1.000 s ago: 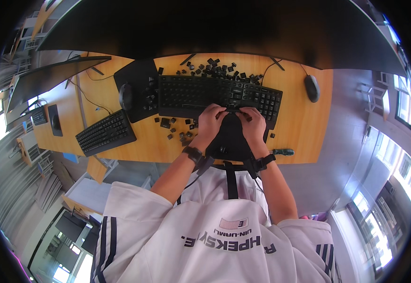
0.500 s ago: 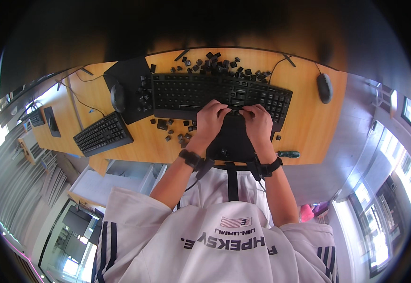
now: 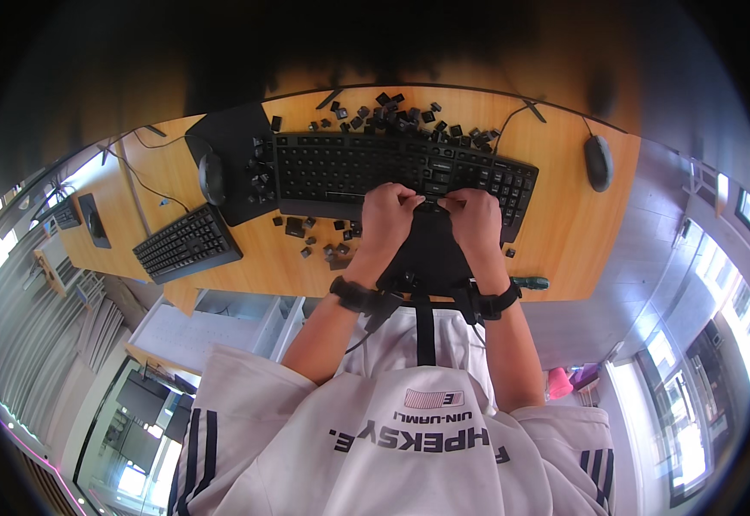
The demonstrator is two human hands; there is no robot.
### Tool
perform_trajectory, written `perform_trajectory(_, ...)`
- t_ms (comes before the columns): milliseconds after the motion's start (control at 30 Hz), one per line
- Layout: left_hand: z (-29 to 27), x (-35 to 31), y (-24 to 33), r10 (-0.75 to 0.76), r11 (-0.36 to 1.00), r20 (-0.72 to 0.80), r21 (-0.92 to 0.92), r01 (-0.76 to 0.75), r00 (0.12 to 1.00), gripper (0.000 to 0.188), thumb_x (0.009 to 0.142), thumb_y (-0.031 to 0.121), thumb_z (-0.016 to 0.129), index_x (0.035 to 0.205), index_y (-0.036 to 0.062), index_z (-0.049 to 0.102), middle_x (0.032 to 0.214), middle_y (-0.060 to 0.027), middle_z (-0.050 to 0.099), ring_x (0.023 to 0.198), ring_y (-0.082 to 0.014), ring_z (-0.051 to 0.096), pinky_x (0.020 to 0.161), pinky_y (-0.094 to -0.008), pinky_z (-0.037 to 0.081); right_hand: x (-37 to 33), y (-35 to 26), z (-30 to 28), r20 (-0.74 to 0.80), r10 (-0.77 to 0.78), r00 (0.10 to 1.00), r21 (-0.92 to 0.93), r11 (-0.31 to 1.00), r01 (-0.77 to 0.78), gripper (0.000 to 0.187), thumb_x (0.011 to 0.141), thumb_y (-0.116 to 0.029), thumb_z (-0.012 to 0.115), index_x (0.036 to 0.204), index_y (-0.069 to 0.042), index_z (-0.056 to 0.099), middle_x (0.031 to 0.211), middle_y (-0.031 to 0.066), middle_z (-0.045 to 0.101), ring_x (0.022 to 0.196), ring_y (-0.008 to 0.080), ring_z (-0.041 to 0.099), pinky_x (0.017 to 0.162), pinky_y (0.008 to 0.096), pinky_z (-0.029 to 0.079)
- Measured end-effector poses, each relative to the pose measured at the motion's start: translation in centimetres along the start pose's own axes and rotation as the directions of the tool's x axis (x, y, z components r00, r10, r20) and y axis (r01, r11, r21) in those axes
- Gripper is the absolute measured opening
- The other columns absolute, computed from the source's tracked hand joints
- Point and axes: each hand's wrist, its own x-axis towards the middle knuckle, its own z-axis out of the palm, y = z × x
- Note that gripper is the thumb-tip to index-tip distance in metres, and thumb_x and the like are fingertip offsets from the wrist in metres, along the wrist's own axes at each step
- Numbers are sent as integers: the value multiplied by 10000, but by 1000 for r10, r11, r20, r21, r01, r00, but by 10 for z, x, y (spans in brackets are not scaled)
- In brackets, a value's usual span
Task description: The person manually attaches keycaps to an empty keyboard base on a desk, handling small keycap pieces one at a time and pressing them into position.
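A long black keyboard (image 3: 323,168) lies across the desk; many of its key positions are bare, while keycaps stand on the number pad and the block beside it. My left hand (image 3: 388,219) is over the keyboard's front edge, right of its middle, thumb and fingertips pinched together. Facing it, my right hand (image 3: 476,219) is closed in a similar pinch near the number pad. A small gap separates the fingertips; whatever they hold is too small to make out. Loose black keycaps (image 3: 384,116) are heaped behind the keyboard, and several more keycaps (image 3: 295,227) lie in front.
On the left are a mouse (image 3: 212,178) on a black mat (image 3: 237,138) and a smaller keyboard (image 3: 187,245). A second mouse (image 3: 598,163) sits at the right. A green-handled tool (image 3: 530,283) lies by the front edge of the wooden desk (image 3: 573,249).
Both hands stay pinched over the same part of the keyboard, with only a slight shift to the right. No keycap has visibly been set or removed.
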Motion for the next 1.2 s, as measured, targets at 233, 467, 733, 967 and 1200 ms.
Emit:
perform_trajectory(233,0,7,-1,-147,989,20,23,146,989,223,728,163,812,743,-24,692,647,-152,657,601,-266,653,595,-335,503,5,3,3,-8,21,1000,12,1000,-21,141,741,-161,766,782,-30,738,730,174,677,703,357,663,660,401,534)
perform_trajectory(467,4,2,2,-52,990,-18,128,53,999,195,745,128,795,748,-18,666,683,-157,649,640,-311,642,602,-359,500,0,-5,2,-93,-29,995,-178,984,12,177,737,-193,772,760,-38,690,718,155,675,710,344,668,640,416,527)
perform_trajectory(733,3,5,-4,23,990,14,137,-25,1000,230,762,134,799,720,-13,627,641,-145,622,586,-273,629,562,-356,491,2,6,7,-126,-150,981,-221,968,120,213,753,-216,770,755,-39,652,714,151,660,731,365,655,645,445,520)
perform_trajectory(967,-5,5,-11,69,997,122,-26,-66,990,240,785,151,796,763,-8,618,652,-116,602,553,-226,597,533,-338,474,-14,6,-18,-83,-84,993,-39,996,81,175,783,-202,753,841,-46,698,746,122,694,726,323,669,651,395,524)
perform_trajectory(1200,3,-1,-5,328,925,87,172,-339,940,281,752,196,809,892,40,622,750,-99,599,689,-264,601,613,-375,489,-40,16,-20,-136,-98,986,-11,995,98,145,816,-198,714,855,-59,700,758,106,700,736,312,673,656,383,524)
